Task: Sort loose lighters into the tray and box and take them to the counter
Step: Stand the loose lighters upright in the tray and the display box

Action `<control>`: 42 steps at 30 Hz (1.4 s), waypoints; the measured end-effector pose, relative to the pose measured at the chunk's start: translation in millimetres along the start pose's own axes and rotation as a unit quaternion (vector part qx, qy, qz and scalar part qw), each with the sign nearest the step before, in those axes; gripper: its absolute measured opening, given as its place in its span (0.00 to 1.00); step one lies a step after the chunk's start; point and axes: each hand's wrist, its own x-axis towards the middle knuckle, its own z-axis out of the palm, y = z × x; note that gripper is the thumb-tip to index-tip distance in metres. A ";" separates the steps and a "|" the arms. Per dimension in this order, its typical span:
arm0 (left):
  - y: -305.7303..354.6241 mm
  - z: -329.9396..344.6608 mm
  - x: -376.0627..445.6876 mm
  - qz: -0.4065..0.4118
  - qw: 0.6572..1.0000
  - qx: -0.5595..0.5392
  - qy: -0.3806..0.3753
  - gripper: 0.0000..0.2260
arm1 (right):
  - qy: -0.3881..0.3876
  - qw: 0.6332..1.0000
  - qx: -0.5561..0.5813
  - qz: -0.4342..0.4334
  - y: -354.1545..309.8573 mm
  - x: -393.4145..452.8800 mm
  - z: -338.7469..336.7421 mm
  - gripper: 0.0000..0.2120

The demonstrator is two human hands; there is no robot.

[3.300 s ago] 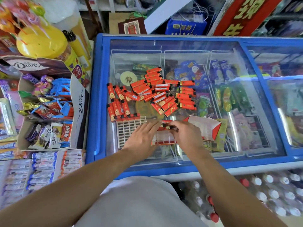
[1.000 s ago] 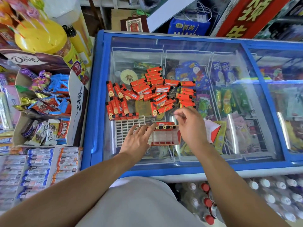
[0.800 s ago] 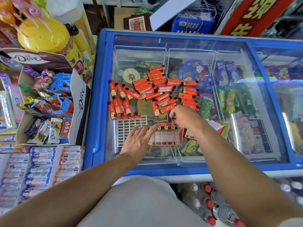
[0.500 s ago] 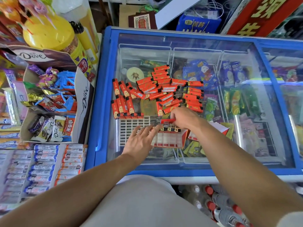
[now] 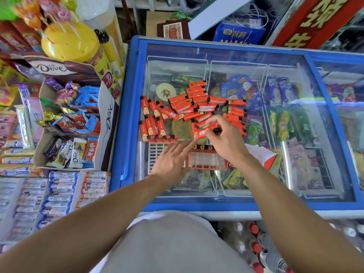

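Right hand [image 5: 226, 142] is up at the near edge of the pile, thumb and fingers pinching a couple of orange lighters [image 5: 204, 129], the grip clamped on them just above the glass. Exactly how many it holds, I cannot tell. Left hand [image 5: 171, 161] lies flat with its fingers straight and spread, grip apart, resting across the white grid tray [image 5: 155, 154] and reaching toward the red box [image 5: 206, 161]. That box sits on the glass just right of the tray, touching the left fingertips, with a short row of lighters standing along its far edge, dark tops showing.

The loose lighters [image 5: 189, 107] are heaped on the freezer lid [image 5: 295, 119], a scattered orange pile beyond both hands, some lined up side by side at the left, others lying crosswise. A few stand in a row along the tray's far edge. Right of the box, partly under the right wrist, lies a white and orange carton flap [image 5: 264, 156].

Through the glass you can see wrapped ice creams in wire baskets. To the left stands an open Dove chocolate display box [image 5: 106, 123], full of sweets.
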 end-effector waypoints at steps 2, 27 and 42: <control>-15.0 -4.4 -13.0 0.016 0.998 -0.013 0.061 0.33 | -0.014 1.000 0.009 -0.011 -6.5 5.2 4.2 0.01; -61.1 -17.3 -30.4 -0.088 0.992 0.079 -0.036 0.51 | -0.119 0.969 -0.215 -0.009 -25.0 34.2 52.3 0.17; -60.3 -8.0 -61.7 -0.001 0.996 0.022 0.091 0.30 | -0.109 0.960 -0.257 -0.015 -21.9 19.8 67.1 0.15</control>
